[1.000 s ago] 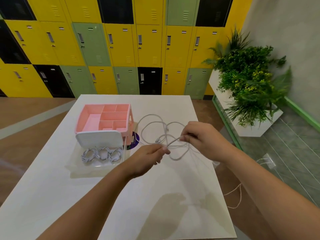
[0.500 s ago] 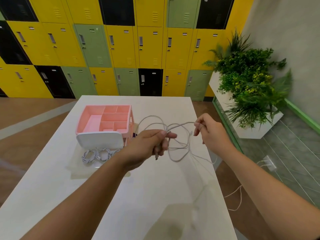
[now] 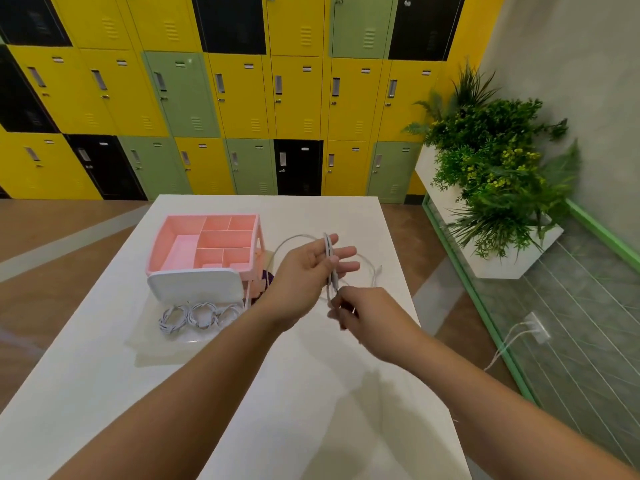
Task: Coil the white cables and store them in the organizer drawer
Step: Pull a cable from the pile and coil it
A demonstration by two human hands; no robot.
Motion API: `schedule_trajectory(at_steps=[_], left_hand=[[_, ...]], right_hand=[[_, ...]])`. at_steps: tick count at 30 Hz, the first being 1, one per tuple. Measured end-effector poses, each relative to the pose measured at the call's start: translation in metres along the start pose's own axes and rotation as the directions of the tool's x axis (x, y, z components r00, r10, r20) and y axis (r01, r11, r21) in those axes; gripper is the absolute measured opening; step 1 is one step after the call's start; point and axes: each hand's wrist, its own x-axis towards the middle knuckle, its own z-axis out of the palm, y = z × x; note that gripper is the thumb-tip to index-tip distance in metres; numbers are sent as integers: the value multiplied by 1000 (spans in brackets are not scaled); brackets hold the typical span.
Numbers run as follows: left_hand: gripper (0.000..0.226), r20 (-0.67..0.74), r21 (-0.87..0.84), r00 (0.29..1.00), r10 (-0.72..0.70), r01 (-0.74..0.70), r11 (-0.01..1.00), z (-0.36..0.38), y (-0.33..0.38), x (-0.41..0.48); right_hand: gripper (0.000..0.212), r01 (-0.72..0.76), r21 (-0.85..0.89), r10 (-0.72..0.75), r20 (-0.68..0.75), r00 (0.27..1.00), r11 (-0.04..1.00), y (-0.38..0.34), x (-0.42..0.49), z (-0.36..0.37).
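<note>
Two hands are counted, a left hand (image 3: 304, 273) and a right hand (image 3: 365, 311), one loose white cable (image 3: 327, 244) is seen, three coiled cables (image 3: 202, 314) are counted in one white drawer (image 3: 194, 285), one pink organizer (image 3: 259, 237) is noted, one white table (image 3: 311, 427), one white planter (image 3: 512, 263) of greenery.

Yellow, green and black metal lockers (image 3: 242, 98) and a white box planter of greenery (image 3: 512, 265) are marking out a communal locker area.

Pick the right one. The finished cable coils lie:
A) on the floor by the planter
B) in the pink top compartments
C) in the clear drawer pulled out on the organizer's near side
C: the coiled cables sit in the clear drawer, just in front of the pink organizer.
</note>
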Motion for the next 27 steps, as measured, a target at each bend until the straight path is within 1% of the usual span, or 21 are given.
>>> schedule_trajectory(at_steps=[1, 3, 5, 7, 9, 11, 13, 15, 16, 18, 21, 23, 25, 27], left_hand=[[43, -13, 77, 1000, 17, -16, 997, 2, -5, 1], [43, -37, 208, 998, 42, -33, 978, 4, -13, 1], [42, -59, 297, 997, 50, -30, 954, 5, -18, 1], [42, -37, 400, 998, 57, -38, 916, 5, -19, 0], [39, 5, 501, 998, 64, -58, 864, 4, -18, -2], [35, 53, 569, 998, 42, -64, 820, 2, -20, -3], [36, 76, 561, 996, -38, -11, 828, -3, -24, -4], [39, 90, 505, 991, -96, 37, 862, -8, -27, -9], [38, 100, 491, 990, -97, 36, 870, -10, -26, -12], [34, 118, 491, 988, -96, 26, 871, -12, -23, -17], [23, 128, 560, 989, -75, -10, 829, -14, -21, -19], [26, 118, 563, 991, -66, -12, 826, -16, -20, -19], [31, 114, 520, 992, -60, -9, 854, -18, -18, -22], [33, 107, 467, 993, -53, -3, 884, -17, -16, -25]], right_hand=[[11, 8, -34, -7, 40, 999, 999, -3, -1, -3], [14, 13, -107, -3, 85, 996, 994, -7, -2, -13], [18, 36, -178, -19, 99, 995, 983, -11, -3, -26], [20, 62, -221, -37, 116, 993, 973, -16, -5, -39], [17, 94, -248, -67, 113, 991, 964, -18, -5, -48], [11, 133, -283, -125, 44, 991, 950, -21, -2, -56], [9, 167, -324, -193, -49, 980, 931, -20, 5, -65], [9, 186, -343, -231, -93, 968, 921, -16, 14, -73], [9, 202, -354, -253, -103, 962, 913, -14, 19, -76], [9, 264, -403, -342, -134, 930, 876, -6, 27, -77], [7, 337, -475, -452, -151, 879, 813, 5, 35, -71], [8, 360, -485, -486, -160, 859, 797, 8, 38, -68], [7, 378, -486, -513, -180, 839, 788, 9, 39, -68], [3, 375, -471, -510, -196, 838, 798, 11, 41, -68]])
